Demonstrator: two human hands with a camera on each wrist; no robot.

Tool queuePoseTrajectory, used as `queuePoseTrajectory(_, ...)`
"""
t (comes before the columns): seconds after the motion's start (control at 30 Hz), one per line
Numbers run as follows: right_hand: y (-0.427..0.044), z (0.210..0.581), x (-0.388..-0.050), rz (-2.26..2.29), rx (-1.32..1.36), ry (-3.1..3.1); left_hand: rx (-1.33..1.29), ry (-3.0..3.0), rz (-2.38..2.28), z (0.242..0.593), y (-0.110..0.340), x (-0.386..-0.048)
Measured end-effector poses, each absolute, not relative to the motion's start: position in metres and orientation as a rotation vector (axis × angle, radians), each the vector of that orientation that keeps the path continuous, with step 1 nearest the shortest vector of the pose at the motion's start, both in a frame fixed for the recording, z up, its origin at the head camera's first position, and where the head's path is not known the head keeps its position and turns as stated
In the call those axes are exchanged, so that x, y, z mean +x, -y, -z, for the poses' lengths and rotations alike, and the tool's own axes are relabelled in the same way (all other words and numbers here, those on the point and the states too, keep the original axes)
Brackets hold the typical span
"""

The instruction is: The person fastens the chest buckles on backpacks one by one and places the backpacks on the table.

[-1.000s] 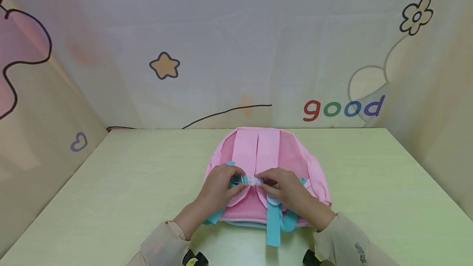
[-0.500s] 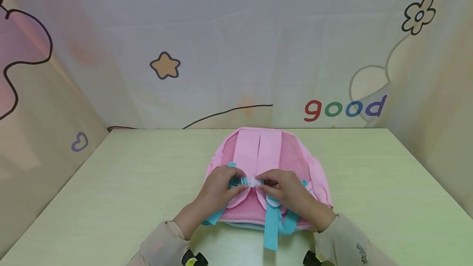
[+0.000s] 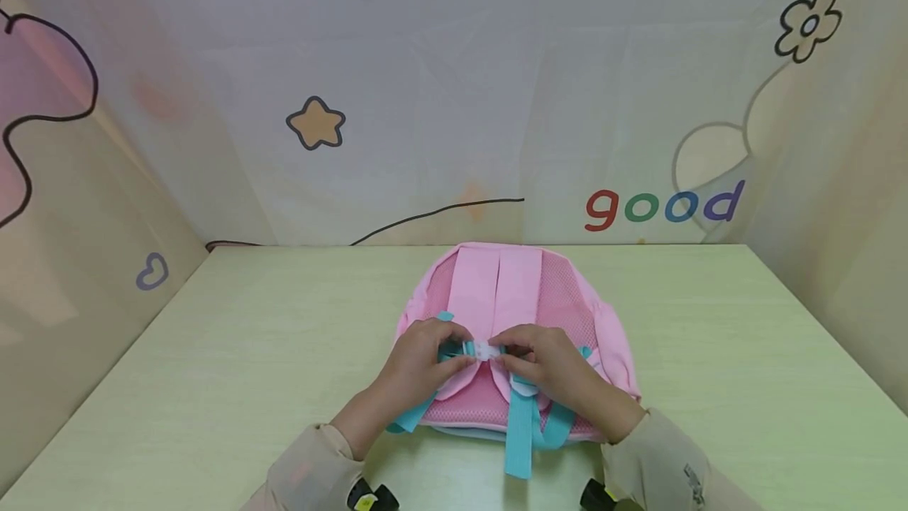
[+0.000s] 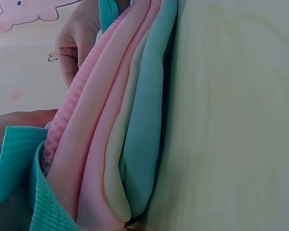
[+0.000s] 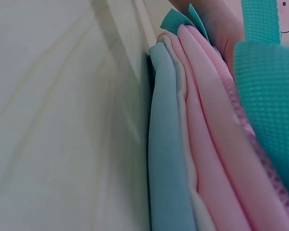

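A pink backpack lies on the table with its mesh back and shoulder straps facing up. At the middle of it, a small white buckle on teal webbing sits between the two hands. The left hand pinches the buckle's left side between thumb and fingers. On the other side, the right hand pinches its right end the same way. A loose teal strap hangs past the bag's lower edge. The wrist views show the bag's layered side and teal webbing; the buckle is hidden there.
The pale green table extends on both sides of the bag. A printed cloth backdrop rises behind it. Dark wrist devices sit by the sleeves at the bottom edge.
The loose teal strap has shifted slightly left and down since a second ago. Both hands keep nearly the same place and grip at the buckle.
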State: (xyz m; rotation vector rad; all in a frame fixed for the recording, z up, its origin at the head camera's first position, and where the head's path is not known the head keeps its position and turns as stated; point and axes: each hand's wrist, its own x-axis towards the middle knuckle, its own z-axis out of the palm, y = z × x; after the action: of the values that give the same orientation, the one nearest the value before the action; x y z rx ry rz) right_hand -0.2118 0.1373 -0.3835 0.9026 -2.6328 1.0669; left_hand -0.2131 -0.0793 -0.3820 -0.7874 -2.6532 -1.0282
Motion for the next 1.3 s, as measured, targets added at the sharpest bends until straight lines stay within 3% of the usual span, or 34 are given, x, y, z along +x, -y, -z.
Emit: queuePoseTrajectory(1.3,-0.1336,0.3893,-0.2103,-1.137,0.892,2.633,-0.808,2.664,1.033,0.3882,0.0794,-0.215)
